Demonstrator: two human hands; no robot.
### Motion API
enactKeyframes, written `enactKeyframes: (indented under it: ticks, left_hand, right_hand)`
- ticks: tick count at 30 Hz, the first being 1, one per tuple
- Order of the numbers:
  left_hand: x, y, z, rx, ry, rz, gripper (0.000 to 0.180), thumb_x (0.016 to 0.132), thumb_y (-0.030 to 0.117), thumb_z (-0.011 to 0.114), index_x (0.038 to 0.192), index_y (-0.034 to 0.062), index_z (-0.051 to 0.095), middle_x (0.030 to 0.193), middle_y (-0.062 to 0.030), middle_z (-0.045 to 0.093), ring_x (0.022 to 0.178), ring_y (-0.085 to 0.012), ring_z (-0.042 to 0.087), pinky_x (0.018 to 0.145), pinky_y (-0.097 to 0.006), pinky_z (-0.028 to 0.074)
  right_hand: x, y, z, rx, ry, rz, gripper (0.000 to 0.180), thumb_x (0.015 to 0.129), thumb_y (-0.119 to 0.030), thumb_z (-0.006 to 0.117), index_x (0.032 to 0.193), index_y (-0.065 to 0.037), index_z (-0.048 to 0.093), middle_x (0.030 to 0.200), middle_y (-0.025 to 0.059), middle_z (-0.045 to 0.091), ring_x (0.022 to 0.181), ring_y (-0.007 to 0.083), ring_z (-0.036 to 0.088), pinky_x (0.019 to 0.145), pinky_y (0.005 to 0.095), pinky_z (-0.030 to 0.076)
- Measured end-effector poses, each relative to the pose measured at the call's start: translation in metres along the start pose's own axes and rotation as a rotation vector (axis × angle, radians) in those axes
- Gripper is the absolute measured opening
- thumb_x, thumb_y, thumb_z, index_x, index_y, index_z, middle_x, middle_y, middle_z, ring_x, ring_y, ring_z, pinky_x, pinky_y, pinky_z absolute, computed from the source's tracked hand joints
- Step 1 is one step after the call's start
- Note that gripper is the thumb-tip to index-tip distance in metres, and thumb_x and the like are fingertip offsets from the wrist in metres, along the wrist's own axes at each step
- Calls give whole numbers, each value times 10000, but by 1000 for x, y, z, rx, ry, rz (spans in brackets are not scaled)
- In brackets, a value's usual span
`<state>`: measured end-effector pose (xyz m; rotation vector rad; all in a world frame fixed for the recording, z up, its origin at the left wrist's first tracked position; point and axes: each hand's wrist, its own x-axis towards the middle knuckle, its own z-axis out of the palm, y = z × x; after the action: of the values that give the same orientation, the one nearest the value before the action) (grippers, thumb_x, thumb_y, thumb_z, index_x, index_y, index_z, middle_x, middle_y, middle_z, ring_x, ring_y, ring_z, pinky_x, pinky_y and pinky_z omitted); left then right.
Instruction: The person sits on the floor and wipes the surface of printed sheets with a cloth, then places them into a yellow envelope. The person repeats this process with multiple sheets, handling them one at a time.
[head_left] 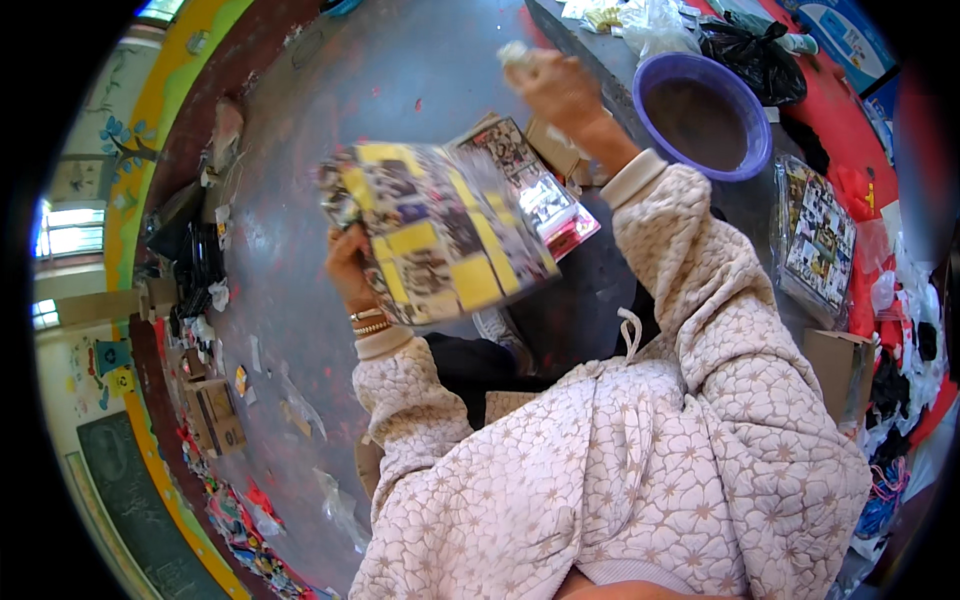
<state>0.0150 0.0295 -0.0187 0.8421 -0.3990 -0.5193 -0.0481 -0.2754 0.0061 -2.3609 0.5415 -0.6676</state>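
Presently: left hand (350, 268) is gripping a yellow-patched photo-collage print (435, 235), left of centre | right hand (566, 96) is clutching a blurred whitish wad (513, 54), far side | purple basin (720, 174) is standing far right

The left hand (350, 270) is partly hidden by the yellow-patched picture piece (425, 235) it grips, whose photos smear with motion and are too blurred to make out. The right hand (565, 95) is blurred too, and the pale wad (514, 55) at its fingers cannot be identified. Between the hands, the piece covers part of a stack of printed items (545, 200); below it, a shoe (497, 327) shows only partly. Right of the right hand, brown contents hide the floor of the purple basin (762, 150). Far left of the left hand, the rim cuts off a chalkboard (130, 500).
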Motion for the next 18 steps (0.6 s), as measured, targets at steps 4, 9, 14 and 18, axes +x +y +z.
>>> enactKeyframes:
  ticks: [4,9,14,18]
  left_hand:
    - [5,-7,25,-317,9,-47,304,831,159,479,1088,0,511,1040,-134,580,928,-265,581,811,-405,482]
    - [18,-64,22,-96,465,-132,216,791,7,539,1003,-27,518,866,-89,564,760,-176,556,755,-300,467]
    - [-16,-123,-42,-78,826,-421,158,774,-85,447,913,-12,468,779,-83,520,662,-209,526,677,-356,490]
    - [-46,-133,-38,-144,856,-508,175,778,-79,461,947,-37,473,840,-122,550,738,-255,571,716,-399,503]
  right_hand:
    - [21,55,2,838,13,242,363,833,-369,541,854,-13,608,689,103,612,524,168,584,462,292,483]
    - [8,47,-6,833,-46,327,378,835,-371,543,863,1,598,696,83,604,548,148,585,465,263,483]
    - [4,27,5,800,-164,338,456,805,-453,530,882,-12,614,788,97,613,675,190,592,597,309,468]
    - [5,21,47,679,-232,336,525,809,-501,487,925,-6,617,875,143,609,784,216,578,691,323,448]
